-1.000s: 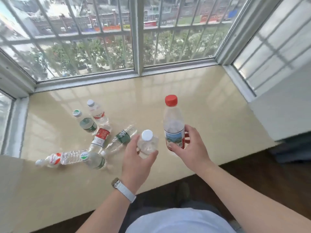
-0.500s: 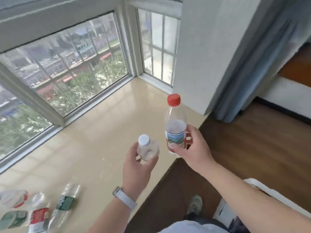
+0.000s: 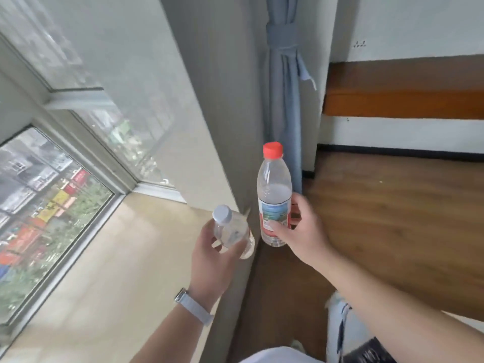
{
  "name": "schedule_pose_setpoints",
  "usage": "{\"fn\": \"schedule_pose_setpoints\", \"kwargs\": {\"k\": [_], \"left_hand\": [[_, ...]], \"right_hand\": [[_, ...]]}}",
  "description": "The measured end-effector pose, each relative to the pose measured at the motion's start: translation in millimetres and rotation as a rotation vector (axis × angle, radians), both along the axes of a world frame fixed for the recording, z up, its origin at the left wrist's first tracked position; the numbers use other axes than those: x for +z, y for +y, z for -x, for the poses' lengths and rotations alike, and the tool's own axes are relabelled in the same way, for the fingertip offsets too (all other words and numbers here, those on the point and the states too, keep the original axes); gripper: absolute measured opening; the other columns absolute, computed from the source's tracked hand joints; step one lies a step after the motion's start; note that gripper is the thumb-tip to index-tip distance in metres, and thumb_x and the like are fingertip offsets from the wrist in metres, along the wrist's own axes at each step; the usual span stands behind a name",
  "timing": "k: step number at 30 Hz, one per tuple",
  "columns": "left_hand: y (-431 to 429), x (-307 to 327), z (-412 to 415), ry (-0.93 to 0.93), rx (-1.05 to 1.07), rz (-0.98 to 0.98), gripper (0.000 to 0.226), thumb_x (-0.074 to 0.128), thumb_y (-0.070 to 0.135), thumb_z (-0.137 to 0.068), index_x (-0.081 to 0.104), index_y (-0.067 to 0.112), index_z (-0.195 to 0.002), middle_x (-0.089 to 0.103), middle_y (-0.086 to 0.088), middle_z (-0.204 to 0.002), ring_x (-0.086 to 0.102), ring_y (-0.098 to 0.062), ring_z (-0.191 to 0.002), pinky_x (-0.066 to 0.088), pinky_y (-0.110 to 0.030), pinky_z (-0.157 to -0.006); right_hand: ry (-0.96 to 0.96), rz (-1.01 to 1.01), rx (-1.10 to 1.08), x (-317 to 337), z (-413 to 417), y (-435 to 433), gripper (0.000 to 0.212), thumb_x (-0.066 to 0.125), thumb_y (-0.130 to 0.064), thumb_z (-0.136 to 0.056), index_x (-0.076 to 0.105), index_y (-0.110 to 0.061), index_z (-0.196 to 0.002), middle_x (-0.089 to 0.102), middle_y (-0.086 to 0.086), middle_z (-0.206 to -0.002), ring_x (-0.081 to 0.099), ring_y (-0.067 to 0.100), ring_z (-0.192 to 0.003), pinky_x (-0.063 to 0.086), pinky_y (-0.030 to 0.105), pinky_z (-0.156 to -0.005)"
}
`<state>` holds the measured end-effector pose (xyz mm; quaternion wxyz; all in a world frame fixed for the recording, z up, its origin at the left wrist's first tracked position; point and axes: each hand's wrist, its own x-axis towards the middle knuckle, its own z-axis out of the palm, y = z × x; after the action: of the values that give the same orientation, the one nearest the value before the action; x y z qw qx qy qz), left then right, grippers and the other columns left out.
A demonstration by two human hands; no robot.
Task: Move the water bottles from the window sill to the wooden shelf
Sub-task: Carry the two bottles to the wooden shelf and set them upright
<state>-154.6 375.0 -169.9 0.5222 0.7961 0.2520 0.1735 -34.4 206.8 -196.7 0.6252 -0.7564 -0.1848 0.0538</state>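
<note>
Window glass (image 3: 39, 195) fills the left of the frame, with the beige window sill (image 3: 104, 258) running below it toward lower centre. Just right of that, the left hand (image 3: 212, 255), a pale watch band (image 3: 193, 306) on its wrist, is wrapped around a small white-capped bottle (image 3: 231, 230) tilted over the sill's edge. Right of centre, the right hand (image 3: 301, 231) is clamped on the labelled middle of an upright red-capped bottle (image 3: 273, 195), in front of a tied blue curtain (image 3: 284, 87). Wooden floor (image 3: 392, 218) covers the right side.
</note>
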Motion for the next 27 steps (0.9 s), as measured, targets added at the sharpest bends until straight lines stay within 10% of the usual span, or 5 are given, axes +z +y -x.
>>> {"fn": "schedule_pose_setpoints", "kwargs": {"k": [7,15,20,27], "left_hand": [[-44.6,8.4,-96.1,-0.04,-0.241,-0.062,0.043,0.084,0.036,-0.072,0.058,0.052,-0.102,0.067,0.026,-0.101,0.064,0.005,-0.093,0.051,-0.012,-0.072],[-69.0,2.4,-210.7,-0.027,-0.491,-0.063,0.04,0.084,0.033,-0.071,0.059,0.047,-0.099,0.07,0.025,-0.096,0.068,0.003,-0.088,0.047,-0.008,-0.07],[-76.9,-7.4,-288.9,-0.04,-0.613,-0.005,0.044,0.085,0.032,-0.071,0.06,0.049,-0.103,0.07,0.024,-0.099,0.068,0.001,-0.089,0.054,-0.027,-0.08],[-60.3,-7.0,-395.3,-0.077,-0.724,0.045,0.049,0.083,0.043,-0.067,0.057,0.055,-0.107,0.067,0.031,-0.101,0.065,0.007,-0.091,0.055,-0.017,-0.073]], "right_hand": [[0.039,0.016,-0.214,2.9,-40.7,-77.8,0.054,0.081,-0.03,-0.074,0.048,-0.049,-0.112,0.065,-0.023,-0.108,0.064,-0.002,-0.093,0.047,0.009,-0.074],[0.082,0.092,-0.479,-0.5,-75.0,-124.4,0.053,0.073,-0.054,-0.069,0.044,-0.054,-0.113,0.062,-0.021,-0.112,0.062,-0.001,-0.099,0.054,0.02,-0.078],[0.133,0.119,-0.638,-4.3,-120.7,-131.9,0.059,0.08,-0.038,-0.074,0.045,-0.045,-0.121,0.06,-0.02,-0.116,0.06,-0.002,-0.102,0.054,0.022,-0.081],[0.173,0.194,-0.79,7.0,-210.8,-116.7,0.064,0.082,-0.036,-0.075,0.049,-0.03,-0.13,0.061,-0.013,-0.12,0.061,0.009,-0.107,0.056,0.039,-0.088]]}}
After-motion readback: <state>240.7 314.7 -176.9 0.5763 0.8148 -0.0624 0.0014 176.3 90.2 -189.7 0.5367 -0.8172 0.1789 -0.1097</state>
